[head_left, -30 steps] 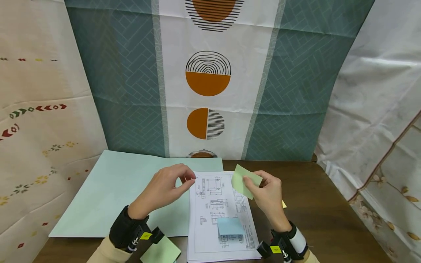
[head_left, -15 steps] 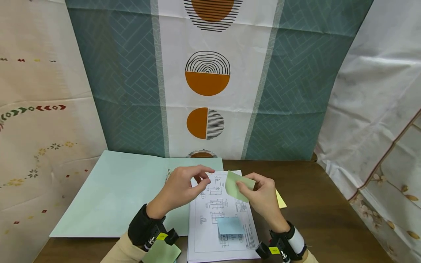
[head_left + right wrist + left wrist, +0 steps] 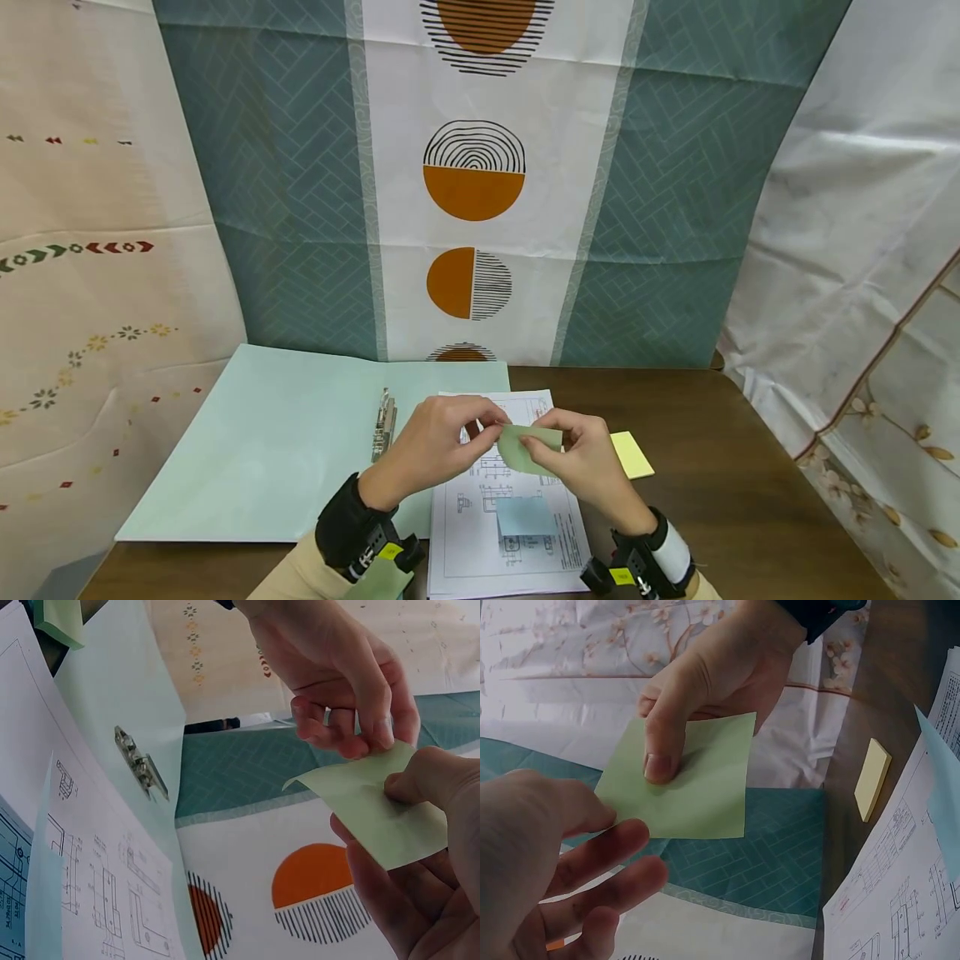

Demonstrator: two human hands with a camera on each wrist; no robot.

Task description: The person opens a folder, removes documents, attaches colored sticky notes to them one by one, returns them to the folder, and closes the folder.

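Observation:
A light green sticky note (image 3: 517,455) is held up over the printed drawings (image 3: 498,571) in the head view. My right hand (image 3: 588,458) grips it with the thumb flat on its face, plain in the left wrist view. At the opposite corner, my left hand (image 3: 442,442) pinches the note's edge between thumb and index finger; in the right wrist view that edge of the note (image 3: 375,810) curls. The left hand's other fingers are loosely bent below. A blue sticky note (image 3: 525,517) is on the top drawing sheet, one end lifting off the paper.
A pale green folder (image 3: 262,458) lies spread at left with a metal clip (image 3: 384,427) along its fold. A yellow sticky pad (image 3: 632,455) lies beyond my right hand. Under my left wrist is a green sticky pad (image 3: 378,581). Patterned cloths (image 3: 652,192) hang behind the table.
My left hand has moved right to the green note and taken its corner. My right hand has brought the note left and lower, uncovering more of the yellow pad.

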